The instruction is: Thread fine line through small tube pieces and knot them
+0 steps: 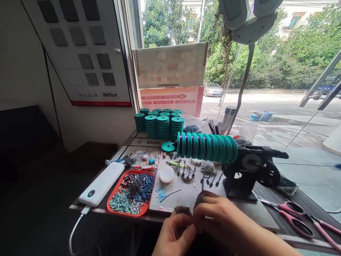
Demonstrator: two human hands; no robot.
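Close together at the table's front edge, my left hand and my right hand have their fingers pinched together. Brownish coverings wrap some fingertips. Whatever lies between the fingers is hidden or too small to make out. Just beyond them is a light work board with short blue strands, a round white lid or disc and a small dish of beads. Several dark thin pieces hang or lie near the row of green spools, which sits on a black winder.
Left of the board are a red tray of small springs and tubes and a white power bank with a cable. Stacked green spools stand behind. Pink-handled scissors and pliers lie at right. A lamp arm rises by the window.
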